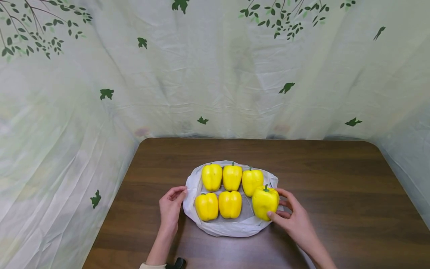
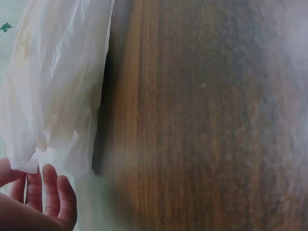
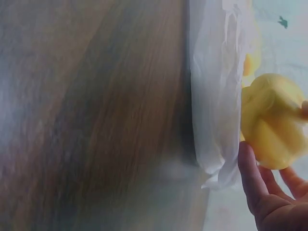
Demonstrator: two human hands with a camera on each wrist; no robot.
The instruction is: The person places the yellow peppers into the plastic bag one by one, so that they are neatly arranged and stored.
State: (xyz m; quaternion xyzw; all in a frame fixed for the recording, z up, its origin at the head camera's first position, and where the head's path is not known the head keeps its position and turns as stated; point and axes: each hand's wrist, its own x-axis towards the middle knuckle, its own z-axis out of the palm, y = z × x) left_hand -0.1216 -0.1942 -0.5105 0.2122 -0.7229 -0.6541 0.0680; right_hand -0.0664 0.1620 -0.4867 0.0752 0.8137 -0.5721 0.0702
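Observation:
In the head view a white plastic bag (image 1: 228, 229) lies spread wide on the table, with several yellow bell peppers (image 1: 230, 204) in two rows inside its rim. My left hand (image 1: 172, 207) pinches the bag's left edge between thumb and fingers; the left wrist view shows the thin plastic (image 2: 62, 72) at those fingertips. At the bag's right side, my right hand (image 1: 292, 215) grips a yellow bell pepper (image 1: 264, 203) with a green stem, thumb at the near side and fingers behind. That same pepper (image 3: 274, 125) appears in the right wrist view beside the bag's wall (image 3: 216, 96).
The brown wooden table (image 1: 336, 194) extends on both sides of the bag. A pale curtain (image 1: 221, 74) with leaf prints hangs behind the table and along its sides. A small black object (image 1: 180, 263) shows by the left wrist.

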